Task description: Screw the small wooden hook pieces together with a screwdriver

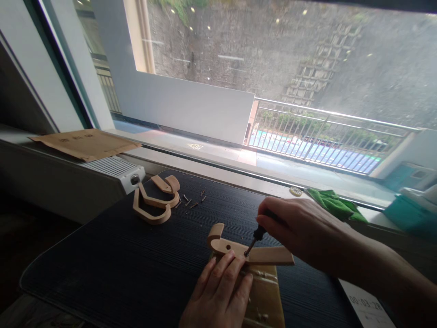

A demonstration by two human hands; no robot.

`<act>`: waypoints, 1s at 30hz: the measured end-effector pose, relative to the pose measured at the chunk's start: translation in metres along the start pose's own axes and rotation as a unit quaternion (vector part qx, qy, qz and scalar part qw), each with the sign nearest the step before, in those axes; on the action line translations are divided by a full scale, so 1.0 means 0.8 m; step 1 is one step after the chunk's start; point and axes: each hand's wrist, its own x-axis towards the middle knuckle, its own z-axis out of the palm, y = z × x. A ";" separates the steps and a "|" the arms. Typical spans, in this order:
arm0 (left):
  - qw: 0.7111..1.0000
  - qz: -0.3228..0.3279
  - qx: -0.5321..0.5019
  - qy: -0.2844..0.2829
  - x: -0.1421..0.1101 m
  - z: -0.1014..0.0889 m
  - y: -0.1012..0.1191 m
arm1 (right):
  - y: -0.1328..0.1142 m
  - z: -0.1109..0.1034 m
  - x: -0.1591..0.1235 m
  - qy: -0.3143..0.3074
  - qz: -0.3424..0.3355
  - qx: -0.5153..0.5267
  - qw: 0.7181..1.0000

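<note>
My right hand (278, 221) is closed around the dark handle of a screwdriver (252, 242). The screwdriver slants down, its tip at a hole in a pale wooden hook (269, 256). This hook lies across a block wrapped in shiny brownish tape (264, 296), and another dark hole (228, 247) shows near its curled end. My left hand (221, 289) rests over the block with fingers stretched out, fingertips touching the hook's near edge. Whether a screw sits under the screwdriver tip is hard to make out.
More bent wooden hooks (152, 214) lie on the dark table (112, 264), beside several loose screws (194, 204). A brown envelope (85, 143) lies on the sill at left. Along the window are a tape roll (295, 191) and green cloth (336, 205). A timer display (365, 300) stands at lower right.
</note>
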 end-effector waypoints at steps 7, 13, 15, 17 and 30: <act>0.998 -0.028 -0.049 -0.004 0.000 -0.003 -0.002 | 0.001 -0.009 -0.007 0.010 -0.050 -0.023 0.998; 0.997 -0.038 -0.064 -0.008 -0.003 0.000 0.000 | 0.003 0.002 -0.009 -0.015 -0.047 -0.015 0.999; 0.998 -0.038 -0.059 -0.002 -0.002 0.001 0.000 | 0.003 0.006 -0.007 -0.013 -0.038 -0.021 0.999; 0.998 -0.034 -0.053 0.000 -0.001 0.001 -0.001 | 0.002 0.007 -0.005 -0.008 -0.028 -0.030 0.999; 0.996 -0.039 -0.079 -0.005 -0.003 0.000 -0.002 | -0.005 -0.008 -0.002 -0.052 -0.041 -0.056 0.996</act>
